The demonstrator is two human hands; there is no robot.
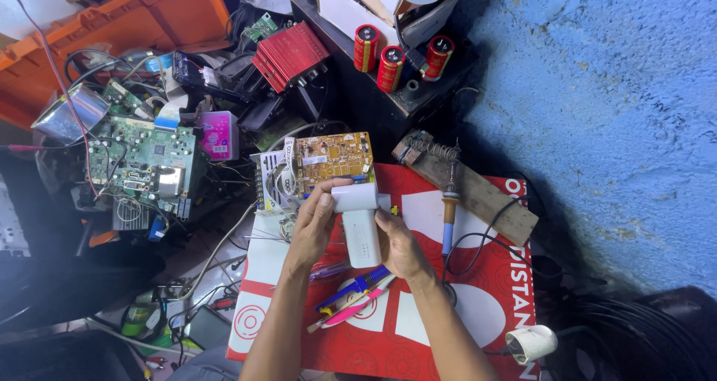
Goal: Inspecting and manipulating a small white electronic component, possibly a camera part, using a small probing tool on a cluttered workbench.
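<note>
Both hands are on it: a white plastic casing (360,224), long and boxy, held up over the red and white mat (418,329) at the centre of the view. The left hand (314,220) wraps its upper left edge, thumb curled over the top corner, fingers closed on it. The right hand (399,248) cups the lower right side, also closed around the casing.

Just beyond the casing lies a yellow circuit board (332,157), touching or nearly touching its top end; I cannot tell which. Right of the hands, a soldering iron (449,209) with an orange and blue handle lies on the mat, tip toward a coiled wire stand on a wooden plank (478,194). Below the wrists, a blue tool (358,285) and a pink one (351,310) lie side by side.

Further out to the left, a green circuit board (146,160) sits among tangled wires. At the top, three red capacitors (392,56) stand on a black box. A white plug (532,342) rests at the mat's lower right.
</note>
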